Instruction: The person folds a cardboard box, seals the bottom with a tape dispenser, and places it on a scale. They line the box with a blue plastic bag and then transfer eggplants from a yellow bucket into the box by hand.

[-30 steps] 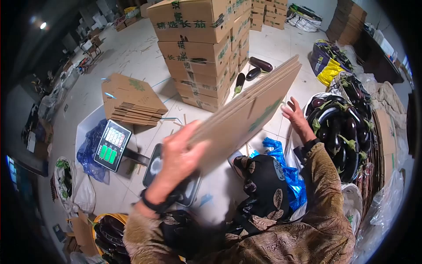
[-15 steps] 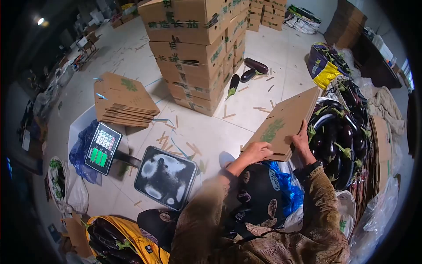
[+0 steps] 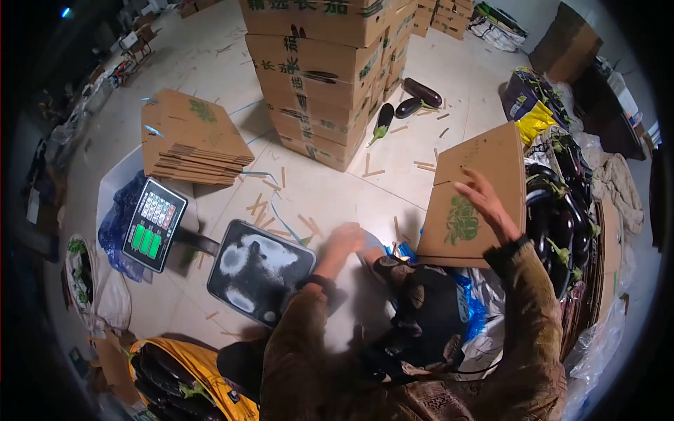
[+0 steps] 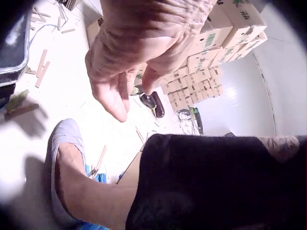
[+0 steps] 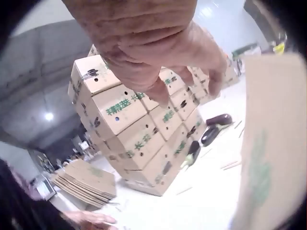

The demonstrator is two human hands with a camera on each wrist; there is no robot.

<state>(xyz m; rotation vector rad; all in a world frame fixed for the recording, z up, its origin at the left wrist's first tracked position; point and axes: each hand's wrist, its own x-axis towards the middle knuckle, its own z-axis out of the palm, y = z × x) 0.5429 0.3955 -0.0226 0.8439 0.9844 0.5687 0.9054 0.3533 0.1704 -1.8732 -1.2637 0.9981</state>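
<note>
Flattened cardboard boxes (image 3: 474, 242) with a green print stand leaning at the right, beside a bag of eggplants (image 3: 554, 231). In the head view my right hand (image 3: 489, 205) overlaps their printed face, fingers spread and holding nothing. The right wrist view has the cardboard (image 5: 276, 143) off to the side of the loosely bent fingers. My left hand (image 3: 342, 247) is between the platform scale (image 3: 260, 270) and my knee, above the floor near my shoe. Its fingers hang loosely with nothing in them in the left wrist view, the shoe (image 4: 67, 139) showing below.
A tall stack of printed cartons (image 3: 316, 91) rises ahead, with loose eggplants (image 3: 421, 91) by its base. More flattened boxes (image 3: 193, 137) lie at left behind the scale's display (image 3: 154, 224). A yellow bag of eggplants (image 3: 203, 372) sits front left. Cardboard strips (image 3: 263, 210) litter the floor.
The flattened boxes went from my left hand to the right side, where both hands held them, and now stand there. My left hand has drawn back leftward; my right hand has come off their edge.
</note>
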